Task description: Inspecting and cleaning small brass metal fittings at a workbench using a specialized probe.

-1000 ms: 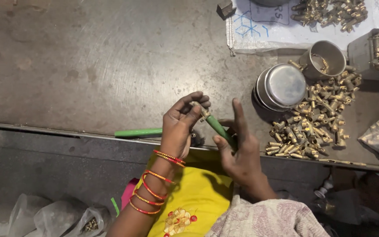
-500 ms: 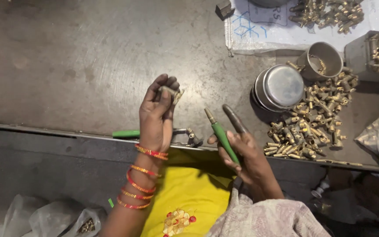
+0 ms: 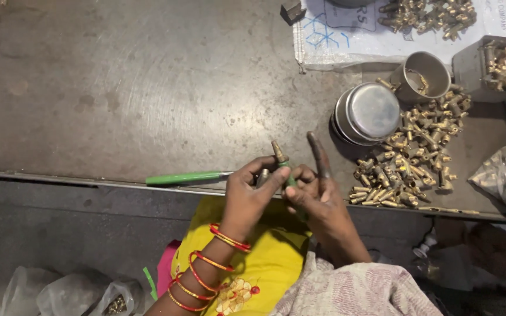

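Note:
My left hand (image 3: pixel 252 196), with red and gold bangles on the wrist, pinches a small brass fitting (image 3: pixel 263 176) and its thumb rests against a green-handled tool (image 3: pixel 288 177). My right hand (image 3: pixel 317 202) grips that tool, whose brass tip (image 3: pixel 279 152) points up and away from me. The right index finger sticks out straight. Both hands meet just over the near edge of the dark metal worktable (image 3: pixel 147 88).
A second green-handled tool (image 3: pixel 185 177) lies along the table edge, left of my hands. To the right are a pile of brass fittings (image 3: pixel 411 164), stacked steel bowls (image 3: pixel 370 112), a steel cup (image 3: pixel 420 76), a grey box of fittings (image 3: pixel 499 64) and a white sack (image 3: pixel 346 35).
Half a second ago my left hand was raised apart, to the left. It has come back to the right hand and now touches the green tool.

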